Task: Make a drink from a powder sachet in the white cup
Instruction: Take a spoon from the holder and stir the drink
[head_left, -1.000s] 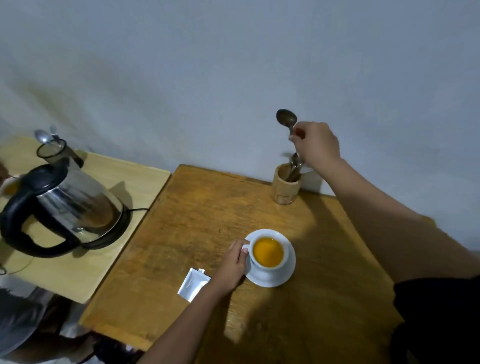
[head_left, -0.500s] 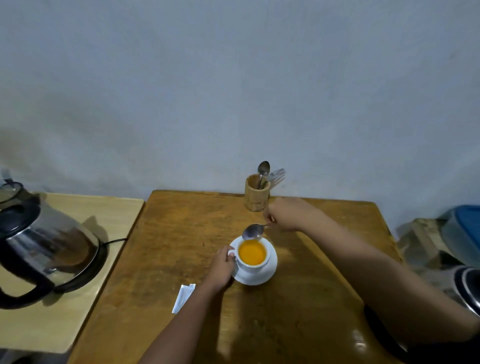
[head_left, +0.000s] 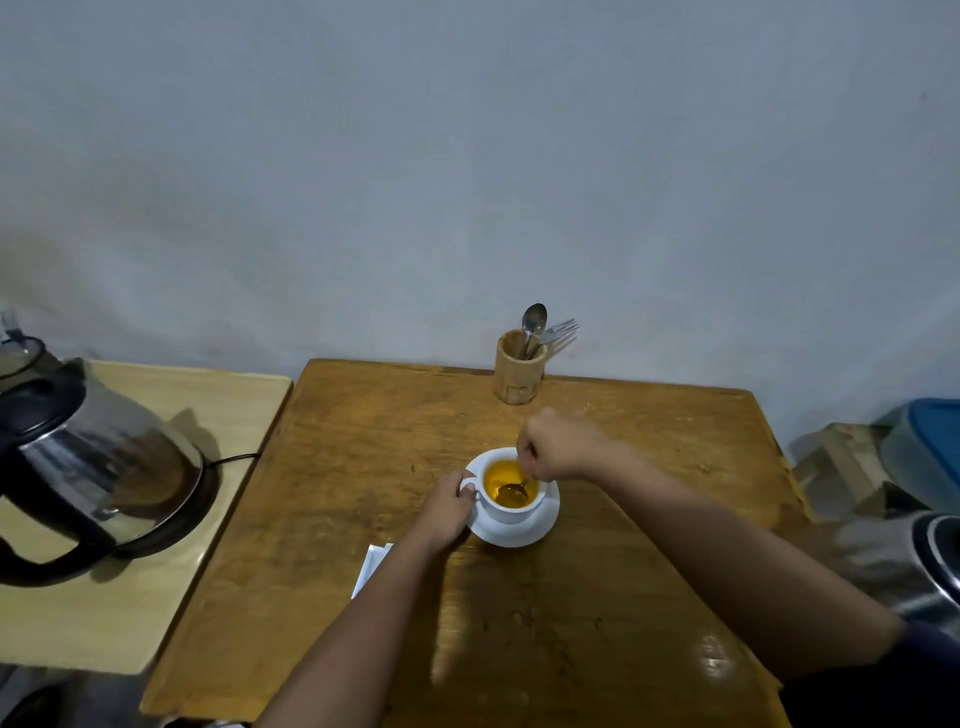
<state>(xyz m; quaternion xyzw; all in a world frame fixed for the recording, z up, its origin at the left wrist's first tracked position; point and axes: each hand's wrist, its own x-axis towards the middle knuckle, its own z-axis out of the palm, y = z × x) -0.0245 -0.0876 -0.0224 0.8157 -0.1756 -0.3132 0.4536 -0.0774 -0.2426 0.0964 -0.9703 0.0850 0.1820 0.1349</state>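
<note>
Pinched in the right hand (head_left: 558, 444), the spoon (head_left: 511, 491) dips into the orange drink while the left hand (head_left: 449, 506) clamps the white cup (head_left: 511, 512) on its saucer (head_left: 519, 532) mid-table, and a brisk stir could slop liquid over.

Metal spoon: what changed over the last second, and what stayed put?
The right hand carried the metal spoon from above the wooden holder down into the orange drink. The left hand kept holding the white cup; the sachet stayed flat.
</note>
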